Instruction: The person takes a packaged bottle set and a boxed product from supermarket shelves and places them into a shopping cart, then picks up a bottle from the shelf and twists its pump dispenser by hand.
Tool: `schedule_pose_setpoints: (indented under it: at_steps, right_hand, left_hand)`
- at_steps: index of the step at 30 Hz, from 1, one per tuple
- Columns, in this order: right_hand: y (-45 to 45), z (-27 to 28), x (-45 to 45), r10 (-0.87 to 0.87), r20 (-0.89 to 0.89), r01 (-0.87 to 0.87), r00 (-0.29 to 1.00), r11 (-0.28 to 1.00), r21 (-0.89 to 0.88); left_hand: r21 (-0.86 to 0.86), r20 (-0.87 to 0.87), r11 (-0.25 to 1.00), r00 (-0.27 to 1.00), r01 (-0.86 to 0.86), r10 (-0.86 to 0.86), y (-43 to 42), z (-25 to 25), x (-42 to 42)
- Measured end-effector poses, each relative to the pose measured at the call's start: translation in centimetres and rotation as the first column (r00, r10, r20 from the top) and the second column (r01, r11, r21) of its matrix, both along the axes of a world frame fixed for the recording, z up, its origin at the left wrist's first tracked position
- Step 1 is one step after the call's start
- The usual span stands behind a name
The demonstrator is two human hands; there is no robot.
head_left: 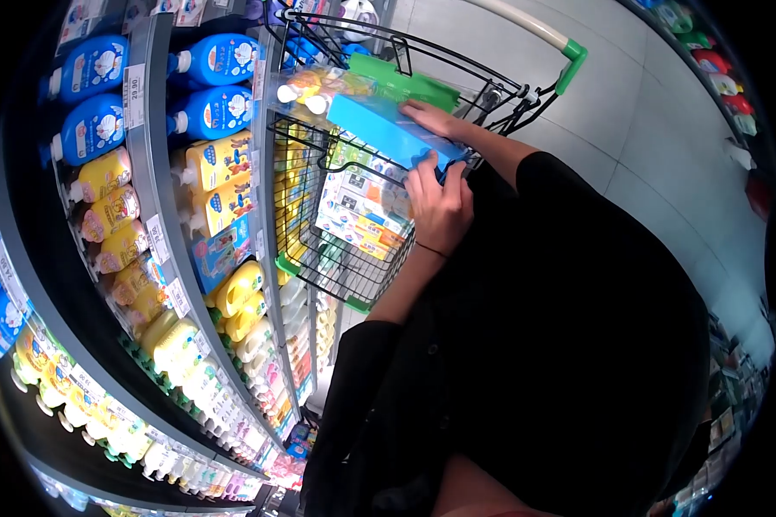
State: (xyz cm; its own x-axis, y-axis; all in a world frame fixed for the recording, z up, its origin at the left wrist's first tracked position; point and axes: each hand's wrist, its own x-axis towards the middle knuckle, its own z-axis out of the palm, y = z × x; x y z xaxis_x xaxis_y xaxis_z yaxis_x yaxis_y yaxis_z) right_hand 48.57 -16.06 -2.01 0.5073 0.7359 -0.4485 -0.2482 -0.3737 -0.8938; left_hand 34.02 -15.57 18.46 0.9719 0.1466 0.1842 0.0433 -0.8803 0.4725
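A flat, bright blue box-shaped package [366, 125] lies at the top of the shopping cart [319, 297], near its green seat flap [414, 84]. My left hand [442, 202] is at the package's near edge, its fingers bent against it. A small dark thing shows beside those fingers, too small to name. My right hand [431, 118] lies on the package's upper side with the fingers stretched out. Clear-wrapped bottles with white caps [317, 103] sit beside the package. Deeper in the wire basket are white printed cartons [362, 202].
Shelves [151, 129] with blue bottles [215, 112], yellow packs [224, 164] and price tags run along the left, close to the cart. The cart's handle [526, 21] is at the top. Tiled floor [603, 103] and another row of goods [707, 60] lie to the right.
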Motion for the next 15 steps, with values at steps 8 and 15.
schedule_pose_setpoints:
  at_steps: [8,15]
  right_hand:
    - [2.0,0.1,0.4,0.061,0.032,-0.059,0.998,0.997,-0.05]
    - [2.1,-0.4,0.0,-0.004,0.112,0.008,0.994,0.999,-0.035]
  left_hand:
    - [-0.224,-0.033,0.972,0.996,0.077,-0.087,0.2,-2.9,0.5]
    - [-0.276,-0.066,0.957,0.992,0.09,-0.112,0.4,-3.9,0.4]
